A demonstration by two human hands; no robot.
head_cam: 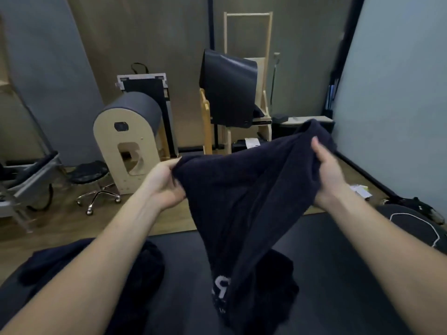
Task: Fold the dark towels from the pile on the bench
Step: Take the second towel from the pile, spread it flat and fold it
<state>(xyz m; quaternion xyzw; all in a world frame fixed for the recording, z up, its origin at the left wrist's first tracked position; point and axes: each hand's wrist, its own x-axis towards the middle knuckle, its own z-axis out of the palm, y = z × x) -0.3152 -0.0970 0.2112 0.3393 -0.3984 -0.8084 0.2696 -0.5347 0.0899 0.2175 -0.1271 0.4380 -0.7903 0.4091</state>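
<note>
Bench (pixel 338 274) below; dark towel (pixel 242 189) gripped between left hand (pixel 164 184), right hand (pixel 326 170).

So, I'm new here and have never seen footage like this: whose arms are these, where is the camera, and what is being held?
There is no machine here. The one camera sits on a person's head, looking forward and down, so both bare arms are that person's own. The left hand and the right hand each grip the top edge of a dark towel, spread between them; its lower end hangs over the dark bench. More dark towels lie piled on the bench at the left. Behind stand a wheeled stool and padded wooden exercise gear.
</note>
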